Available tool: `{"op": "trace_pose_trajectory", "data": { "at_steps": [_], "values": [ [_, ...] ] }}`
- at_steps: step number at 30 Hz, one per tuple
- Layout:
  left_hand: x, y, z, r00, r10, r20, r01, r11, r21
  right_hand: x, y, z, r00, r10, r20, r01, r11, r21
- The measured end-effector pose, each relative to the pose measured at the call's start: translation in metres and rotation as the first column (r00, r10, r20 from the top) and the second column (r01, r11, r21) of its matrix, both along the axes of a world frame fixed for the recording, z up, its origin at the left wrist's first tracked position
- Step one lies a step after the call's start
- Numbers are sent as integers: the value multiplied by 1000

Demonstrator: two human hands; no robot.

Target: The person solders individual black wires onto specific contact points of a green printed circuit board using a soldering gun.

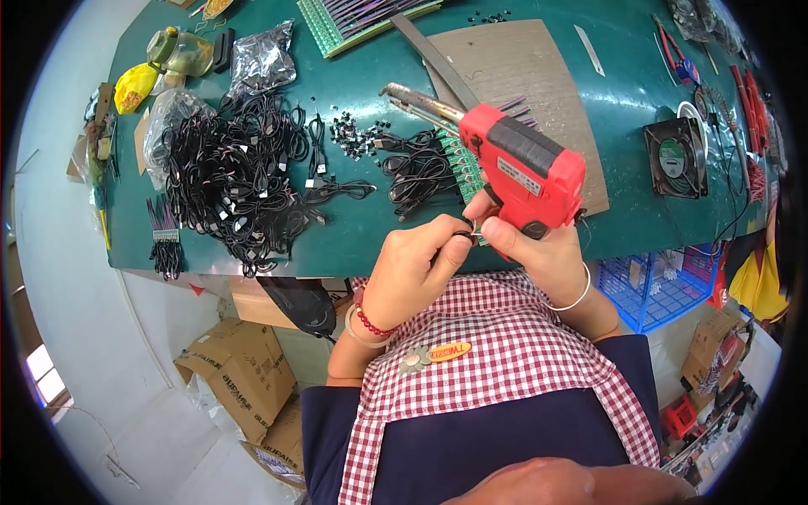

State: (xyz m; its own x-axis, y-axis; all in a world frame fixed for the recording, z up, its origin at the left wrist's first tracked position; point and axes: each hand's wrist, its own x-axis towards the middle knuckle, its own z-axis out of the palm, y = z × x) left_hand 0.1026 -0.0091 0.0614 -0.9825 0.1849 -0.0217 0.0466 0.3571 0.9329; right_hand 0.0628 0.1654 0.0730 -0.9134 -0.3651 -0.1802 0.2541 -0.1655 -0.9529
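Note:
Close to the table's front edge, my left hand (427, 257) is closed, pinching a black cable (462, 235) between thumb and fingers. Thin light wire ends (477, 231) stick out of the cable toward my right hand (539, 252). That hand is wrapped round a red and black soldering gun (526, 164), its metal nozzle pointing to the far left. My right thumb and forefinger tips also come up to the wire ends; whether they touch them I cannot tell. Partly hidden behind the gun lies a green circuit board strip (460, 160) with coloured wires.
A big heap of black USB cables (236, 168) lies on the green table (353, 244) at left, with a smaller bundle (417, 172) nearer the middle. Small black parts (358, 133) are scattered between. A brown board (539, 76), a metal bar (433, 59) and a fan (676, 158) lie beyond and right.

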Motion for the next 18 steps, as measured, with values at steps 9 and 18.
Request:
{"op": "trace_pose_trajectory", "data": {
  "at_steps": [9, 18],
  "values": [
    [-2, 8, -3, 994, 47, 99, -63, 984, 165, 10, 2, -4, 995, -81, -49, 88, 986, 144],
    [1, 29, -17, 977, 211, -23, -212, 975, -70, 9, -3, -28, 973, -196, -123, 225, 928, 298]
  ]
}}
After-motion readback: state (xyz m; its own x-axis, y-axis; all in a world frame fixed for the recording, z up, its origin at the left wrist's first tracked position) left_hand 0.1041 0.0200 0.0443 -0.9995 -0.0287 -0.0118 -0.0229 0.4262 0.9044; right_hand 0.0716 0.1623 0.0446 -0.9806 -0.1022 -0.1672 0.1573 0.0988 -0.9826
